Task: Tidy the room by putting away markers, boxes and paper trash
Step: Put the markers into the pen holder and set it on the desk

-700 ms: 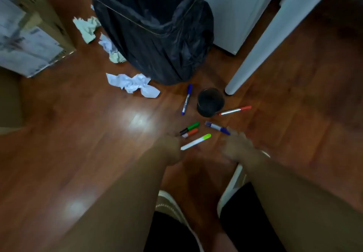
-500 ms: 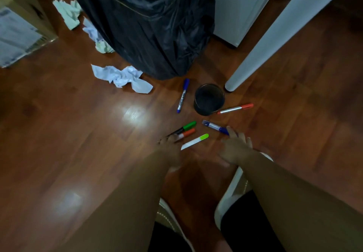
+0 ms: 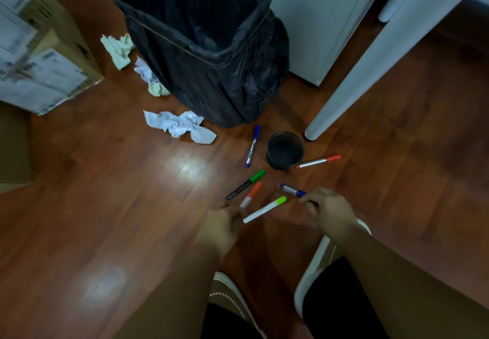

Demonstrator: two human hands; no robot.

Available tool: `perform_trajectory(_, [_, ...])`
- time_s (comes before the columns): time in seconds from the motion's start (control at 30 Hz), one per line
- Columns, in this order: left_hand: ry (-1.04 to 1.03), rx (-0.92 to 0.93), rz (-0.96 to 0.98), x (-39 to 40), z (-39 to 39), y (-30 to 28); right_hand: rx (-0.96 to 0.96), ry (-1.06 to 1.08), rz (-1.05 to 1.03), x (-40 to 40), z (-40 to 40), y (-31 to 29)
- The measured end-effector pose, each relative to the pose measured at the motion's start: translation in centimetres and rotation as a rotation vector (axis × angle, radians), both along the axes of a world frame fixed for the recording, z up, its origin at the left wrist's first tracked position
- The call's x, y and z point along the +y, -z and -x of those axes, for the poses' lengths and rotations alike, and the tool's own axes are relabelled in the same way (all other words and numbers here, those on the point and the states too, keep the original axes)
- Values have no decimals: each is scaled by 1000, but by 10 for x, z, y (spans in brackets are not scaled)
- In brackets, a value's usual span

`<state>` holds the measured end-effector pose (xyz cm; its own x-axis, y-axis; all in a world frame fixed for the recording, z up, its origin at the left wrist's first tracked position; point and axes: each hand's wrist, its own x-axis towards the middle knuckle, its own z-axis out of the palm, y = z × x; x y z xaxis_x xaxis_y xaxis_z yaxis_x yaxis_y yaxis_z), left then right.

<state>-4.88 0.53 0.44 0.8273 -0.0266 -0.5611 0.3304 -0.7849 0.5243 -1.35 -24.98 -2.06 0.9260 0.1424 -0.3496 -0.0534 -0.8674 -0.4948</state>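
Left hand (image 3: 221, 226) low over wooden floor (image 3: 105, 206), fingers loosely curled at near end of lime-capped marker (image 3: 264, 209), grip unclear, right hand (image 3: 328, 210) pinching purple marker (image 3: 291, 189), other markers scattered near black pen cup (image 3: 285, 151), crumpled paper (image 3: 180, 125) left of black bin (image 3: 211, 47)

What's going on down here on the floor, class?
A person is crouched over scattered markers. The right hand reaches the end of the purple marker, fingers curling at it; the grip isn't clearly closed. The left hand is at the near ends of the orange marker and the lime-capped marker. The dark cup stands beside them; crumpled paper lies by the trash bin.
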Motion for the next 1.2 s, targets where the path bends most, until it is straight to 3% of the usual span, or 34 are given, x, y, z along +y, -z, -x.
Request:
perform_trajectory(0.1, [-308,-61,94,-4,-10,-24,-78,84,-131,7,-1,-29])
perform_trajectory(0.27, [-516,36,297,-20,-28,-38,-158,396,-281,26,-30,-49])
perform_trajectory(0.43, [-693,-93,545,-50,-62,-50,-56,483,-269,38,-57,-40])
perform_trajectory(0.63, [-649,-130,569,-59,-105,-33,43,563,-308,42,-67,-19])
perform_trajectory(0.87, [-528,61,539,-60,-112,-12,78,687,-372,21,-60,-3])
perform_trajectory(0.97, [-603,67,479,-51,-101,2,73,628,-242,2,-58,15])
perform_trajectory(1.03, [-430,71,244,-41,-89,15,177,373,24,-7,-61,22])
perform_trajectory(1.13, [201,193,-224,-24,-66,36,388,-78,386,-11,-66,27])
perform_trajectory(1.2, [356,243,-325,-17,-55,47,465,-207,478,-9,-68,31])
